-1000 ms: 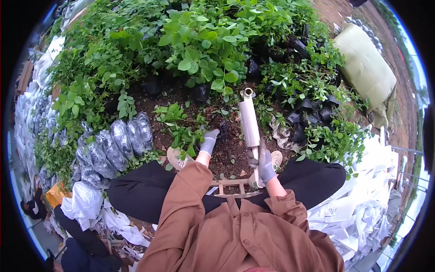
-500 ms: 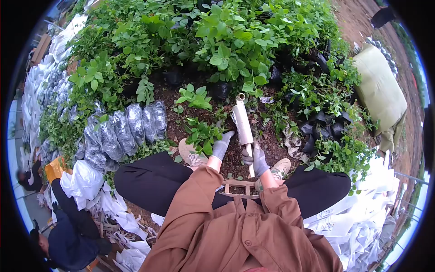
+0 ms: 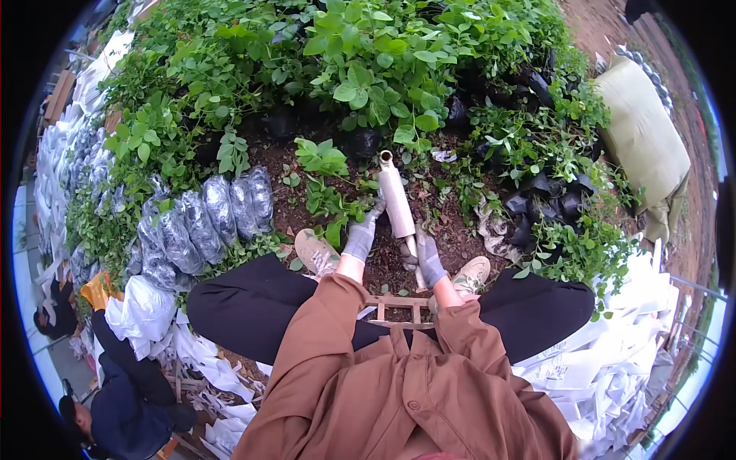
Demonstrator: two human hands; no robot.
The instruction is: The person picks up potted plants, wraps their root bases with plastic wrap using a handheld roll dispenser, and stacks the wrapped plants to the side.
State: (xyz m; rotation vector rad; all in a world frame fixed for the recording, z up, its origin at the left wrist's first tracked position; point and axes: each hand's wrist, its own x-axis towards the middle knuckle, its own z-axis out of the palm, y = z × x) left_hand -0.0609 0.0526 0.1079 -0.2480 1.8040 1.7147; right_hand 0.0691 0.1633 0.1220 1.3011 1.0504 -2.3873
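My left hand (image 3: 363, 232), in a grey glove, is closed at the base of a leafy green seedling (image 3: 331, 203); its fingertips are partly hidden beside the roll. In my gloved right hand (image 3: 429, 259) is the handle end of a pale roll of plastic film (image 3: 396, 203). The roll slants up and away from me, and its hollow core shows at the far end. Its upper part lies close to my left fingers; whether they touch cannot be made out. Another leafy seedling (image 3: 320, 159) lies on the soil just beyond.
Film-wrapped bundles (image 3: 218, 211) line up at the left. Dense potted plants (image 3: 376, 77) fill the far side, with black bags (image 3: 548, 199) at right. White sheets (image 3: 590, 360) and a green sack (image 3: 644, 138) lie further right. Another person (image 3: 126, 406) is at lower left.
The film roll has shifted left toward my left hand. My left hand and the seedling have moved slightly forward. The view has shifted a little.
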